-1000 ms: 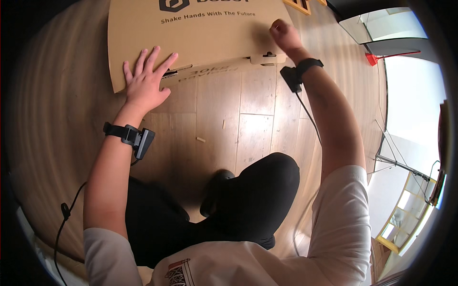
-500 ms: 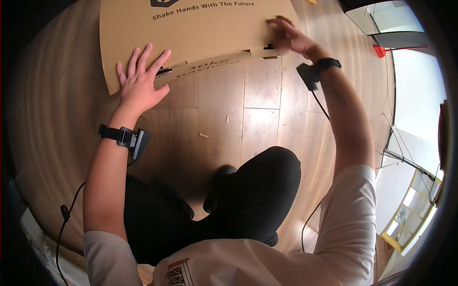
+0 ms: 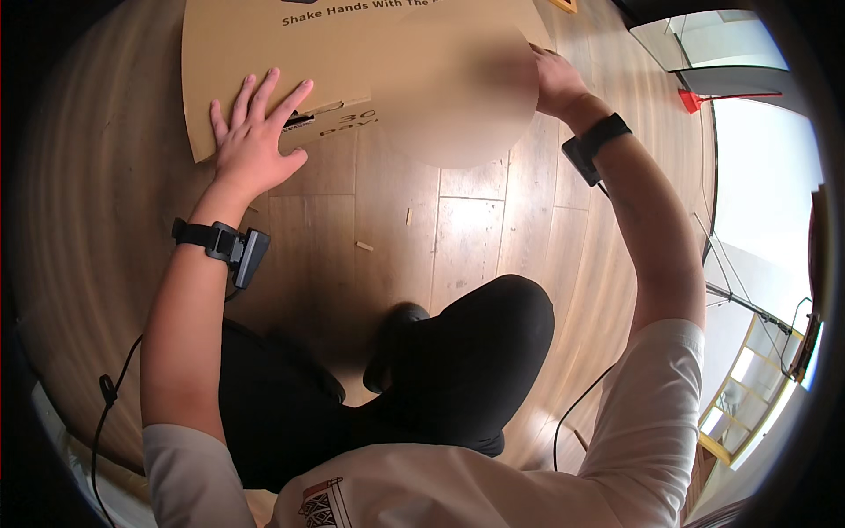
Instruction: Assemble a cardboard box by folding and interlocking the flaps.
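Observation:
A large brown cardboard box (image 3: 326, 53) with dark printing lies on the floor at the top of the view. My left hand (image 3: 255, 145) rests flat on its near left part, fingers spread and holding nothing. Beside the thumb, a small black piece (image 3: 297, 120) shows at the box's near edge. My right hand (image 3: 560, 81) is at the right side of the box, wrist bent inward. A round blurred patch covers part of the box and the fingertips there, so what they touch is hidden.
Small pale scraps (image 3: 363, 246) lie on the wooden floor (image 3: 475, 220) between the box and my bent knee (image 3: 519, 308). A red tool with a long handle (image 3: 689, 99) is at the right. Thin cables run from both wrist straps.
My right hand has moved a little down and outward along the box's right side. The left hand stays spread on the box. The view has shifted slightly.

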Action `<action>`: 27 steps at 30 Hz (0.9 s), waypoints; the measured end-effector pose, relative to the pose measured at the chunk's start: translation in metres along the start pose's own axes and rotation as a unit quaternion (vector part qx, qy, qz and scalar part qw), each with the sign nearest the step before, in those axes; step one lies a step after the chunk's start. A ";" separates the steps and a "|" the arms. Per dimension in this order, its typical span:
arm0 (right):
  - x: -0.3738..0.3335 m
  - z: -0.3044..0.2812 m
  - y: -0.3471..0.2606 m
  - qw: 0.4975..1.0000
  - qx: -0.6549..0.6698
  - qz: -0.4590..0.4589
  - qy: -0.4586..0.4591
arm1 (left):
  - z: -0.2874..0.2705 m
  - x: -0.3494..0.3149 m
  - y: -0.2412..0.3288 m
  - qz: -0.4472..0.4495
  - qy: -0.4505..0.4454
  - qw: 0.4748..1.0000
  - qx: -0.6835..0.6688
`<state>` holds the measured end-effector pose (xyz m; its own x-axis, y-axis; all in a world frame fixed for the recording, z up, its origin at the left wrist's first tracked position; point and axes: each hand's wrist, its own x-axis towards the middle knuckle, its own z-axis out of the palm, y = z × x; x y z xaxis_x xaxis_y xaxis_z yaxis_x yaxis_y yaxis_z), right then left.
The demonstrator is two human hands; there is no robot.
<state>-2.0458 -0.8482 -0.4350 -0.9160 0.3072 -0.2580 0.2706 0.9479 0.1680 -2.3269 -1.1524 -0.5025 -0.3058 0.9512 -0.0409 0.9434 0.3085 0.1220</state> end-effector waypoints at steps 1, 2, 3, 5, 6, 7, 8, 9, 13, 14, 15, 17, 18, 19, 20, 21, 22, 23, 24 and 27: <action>0.001 0.000 0.000 1.000 -0.003 -0.023 -0.004 | 0.000 0.000 0.000 0.001 0.003 1.000 0.001; 0.003 0.001 -0.001 0.999 -0.028 -0.036 0.012 | 0.001 0.000 0.000 -0.001 0.004 1.000 -0.002; 0.005 0.001 -0.001 0.998 -0.023 -0.047 0.025 | 0.001 0.000 0.000 -0.002 0.005 1.000 -0.003; 0.009 0.001 -0.002 1.000 -0.014 0.001 0.011 | 0.001 -0.002 0.001 -0.002 0.005 1.000 -0.007; 0.012 0.000 0.000 1.000 -0.012 -0.006 0.028 | 0.000 -0.001 0.001 -0.002 0.000 1.000 -0.003; 0.016 -0.003 0.002 0.999 -0.011 0.011 0.038 | -0.001 -0.001 0.002 -0.002 -0.007 1.000 0.006; 0.020 -0.006 0.003 0.998 -0.014 0.029 0.045 | -0.001 -0.002 0.002 -0.002 -0.009 1.000 0.002; 0.024 -0.009 0.003 0.998 -0.009 0.029 0.049 | -0.002 -0.001 0.003 -0.004 -0.010 1.000 0.000; 0.037 -0.010 -0.005 0.994 -0.045 -0.049 0.083 | -0.003 -0.001 0.002 -0.006 -0.017 1.000 -0.003; 0.038 -0.007 -0.010 0.996 -0.046 -0.055 0.054 | -0.002 -0.001 0.001 -0.012 -0.018 1.000 -0.005; 0.039 -0.005 -0.014 0.997 -0.048 -0.059 0.017 | -0.001 -0.001 0.000 -0.008 -0.014 1.000 -0.012; 0.039 0.000 -0.018 0.998 -0.016 -0.042 0.033 | 0.001 -0.001 -0.002 -0.009 -0.009 1.000 -0.019; 0.038 0.001 -0.018 0.999 0.015 -0.038 0.023 | 0.001 0.000 -0.003 -0.006 -0.007 1.000 -0.020; 0.037 0.002 -0.018 0.999 0.037 -0.030 0.013 | 0.002 0.000 -0.003 -0.003 -0.011 1.000 -0.018; 0.037 0.002 -0.017 0.998 0.046 -0.034 0.009 | 0.003 -0.001 -0.004 -0.003 -0.007 1.000 -0.023; 0.038 0.002 -0.014 0.997 0.055 -0.052 0.021 | 0.003 0.000 -0.004 -0.005 -0.010 1.000 -0.018; 0.038 0.001 -0.012 0.998 0.049 -0.049 0.011 | 0.003 0.000 -0.003 -0.003 -0.010 1.000 -0.014; 0.038 -0.001 -0.011 0.995 0.063 -0.068 0.037 | 0.002 0.000 -0.003 -0.005 -0.010 1.000 -0.012; 0.039 -0.003 -0.009 0.996 0.073 -0.046 0.011 | 0.001 0.000 -0.003 -0.005 -0.007 1.000 -0.012; 0.042 -0.008 -0.006 0.998 0.064 -0.022 -0.009 | 0.000 0.000 -0.001 -0.005 -0.008 1.000 -0.007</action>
<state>-2.0881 -0.8417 -0.4396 -0.9228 0.2660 -0.2788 0.2676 0.9630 0.0329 -2.3277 -1.1529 -0.5029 -0.3136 0.9478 -0.0578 0.9381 0.3187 0.1355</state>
